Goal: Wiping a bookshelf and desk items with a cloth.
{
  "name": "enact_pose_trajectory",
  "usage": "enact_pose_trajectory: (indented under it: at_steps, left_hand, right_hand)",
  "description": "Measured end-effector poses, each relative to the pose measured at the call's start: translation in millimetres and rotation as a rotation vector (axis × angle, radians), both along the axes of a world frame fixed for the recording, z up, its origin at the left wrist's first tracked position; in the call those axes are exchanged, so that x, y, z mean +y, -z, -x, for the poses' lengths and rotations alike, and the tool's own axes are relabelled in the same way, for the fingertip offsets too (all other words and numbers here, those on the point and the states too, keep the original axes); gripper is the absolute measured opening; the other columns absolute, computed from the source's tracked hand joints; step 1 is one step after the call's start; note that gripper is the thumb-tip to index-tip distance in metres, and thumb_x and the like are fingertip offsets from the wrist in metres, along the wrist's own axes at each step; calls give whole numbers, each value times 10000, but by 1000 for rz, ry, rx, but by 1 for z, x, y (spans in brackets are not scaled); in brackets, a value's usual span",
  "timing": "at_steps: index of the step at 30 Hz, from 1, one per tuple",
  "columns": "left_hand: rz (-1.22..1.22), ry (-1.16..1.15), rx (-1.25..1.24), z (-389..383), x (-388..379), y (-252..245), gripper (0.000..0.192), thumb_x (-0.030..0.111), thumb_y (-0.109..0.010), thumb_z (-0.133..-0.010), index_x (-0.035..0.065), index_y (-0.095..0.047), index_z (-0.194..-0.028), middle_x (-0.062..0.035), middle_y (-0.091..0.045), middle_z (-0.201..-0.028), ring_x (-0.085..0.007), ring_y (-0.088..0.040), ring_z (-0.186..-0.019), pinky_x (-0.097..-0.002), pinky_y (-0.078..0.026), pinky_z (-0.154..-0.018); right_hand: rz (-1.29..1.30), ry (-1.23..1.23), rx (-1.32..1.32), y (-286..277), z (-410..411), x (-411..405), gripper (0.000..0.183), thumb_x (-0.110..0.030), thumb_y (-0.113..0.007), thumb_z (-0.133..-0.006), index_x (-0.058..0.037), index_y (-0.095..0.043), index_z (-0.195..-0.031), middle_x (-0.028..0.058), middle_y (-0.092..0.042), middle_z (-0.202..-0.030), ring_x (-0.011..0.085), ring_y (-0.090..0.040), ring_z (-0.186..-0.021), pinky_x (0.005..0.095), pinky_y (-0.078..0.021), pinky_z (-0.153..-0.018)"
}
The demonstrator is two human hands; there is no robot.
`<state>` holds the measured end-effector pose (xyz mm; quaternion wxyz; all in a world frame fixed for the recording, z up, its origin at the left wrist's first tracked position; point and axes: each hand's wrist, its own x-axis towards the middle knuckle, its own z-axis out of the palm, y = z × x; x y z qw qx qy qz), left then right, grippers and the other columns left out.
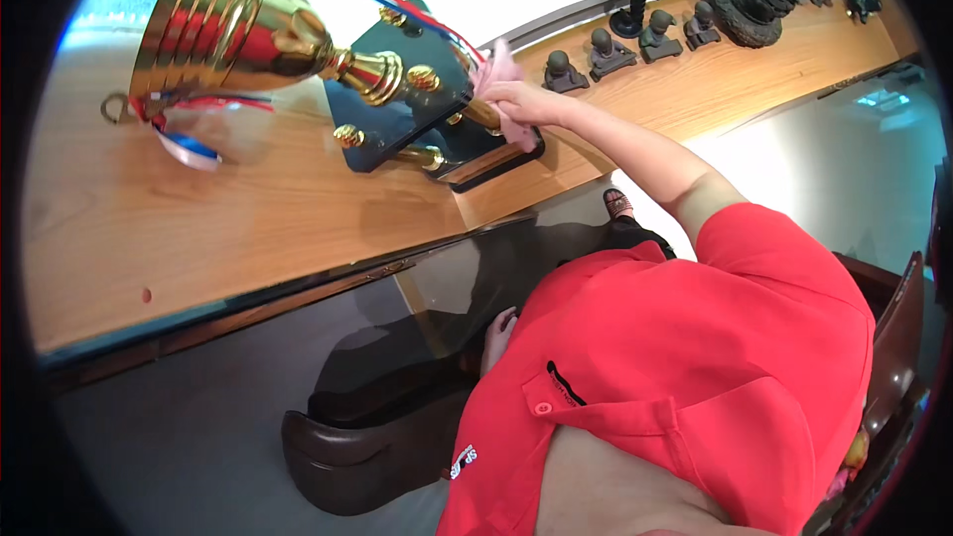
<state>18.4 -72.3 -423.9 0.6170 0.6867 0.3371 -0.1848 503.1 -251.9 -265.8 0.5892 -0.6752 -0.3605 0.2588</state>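
My right hand (525,103) grips a pink cloth (514,74) and presses it against a gold column (482,115) at the base of a large trophy. The trophy's tiered base (402,119) has glossy black plates joined by gold columns with knobbed tops. Its gold cup (231,22) rises from the upper plate towards the upper left. Red, white and blue ribbons (190,147) hang from the cup's handle. My left hand (500,335) is low at my left side, beside a dark brown armrest (372,447). My shirt partly hides it, and its grip is unclear.
The trophy stands on a wooden counter (246,231) with a dark front edge. Several small dark figurines (610,52), a dark stand (636,0) and a carved dark ornament (756,0) line its right part. A sandalled foot (616,202) shows on the floor.
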Motion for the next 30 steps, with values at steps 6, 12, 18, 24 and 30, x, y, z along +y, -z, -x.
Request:
enact_pose_trajectory:
  at_steps: [6, 12, 18, 24, 30]
  left_hand:
    - [60, -107, 20, 10, -21, -29, 368, 149, -565, -938, -8, -512, -1266, -115, -608, -1162, -168, -563, -1078, -284, -433, -943]
    - [0, -30, 41, -16, -55, -83, 344, 121, -550, -941, -22, -520, -1252, -109, -605, -1176, -161, -556, -1091, -287, -425, -956]
    - [-172, -126, -100, -113, -76, -133, 274, 82, -524, -949, -8, -570, -1203, -86, -615, -1161, -151, -566, -1076, -273, -422, -953]
    - [-363, -169, -255, -215, -98, -181, 272, 46, -506, -948, -10, -564, -1208, -91, -611, -1174, -155, -563, -1099, -271, -413, -967]
    - [-504, -180, -389, -276, -88, -193, 271, 12, -489, -943, -14, -547, -1207, -104, -589, -1214, -168, -541, -1159, -287, -392, -1008]
  right_hand:
    - [17, 319, -50, 13, -14, -19, 239, -11, -467, -828, -31, -656, -973, 92, -665, -818, 166, -635, -805, 287, -500, -712]
    - [-324, 183, 426, -32, -82, -20, 458, -111, -495, -875, 26, -467, -1312, 102, -580, -1172, 131, -540, -1040, 259, -454, -872]
    - [-84, -351, 404, -20, -126, 36, 496, -137, -484, -857, -35, -479, -1342, 98, -615, -1133, 115, -575, -938, 232, -477, -743]
    - [-2, -535, 356, -38, -158, 89, 480, -129, -504, -805, -79, -550, -1280, 77, -626, -968, 123, -572, -738, 275, -457, -559]
    - [255, -753, 355, -28, -170, 150, 252, -244, -555, -844, -79, -626, -1020, 50, -628, -798, 158, -543, -582, 323, -420, -467]
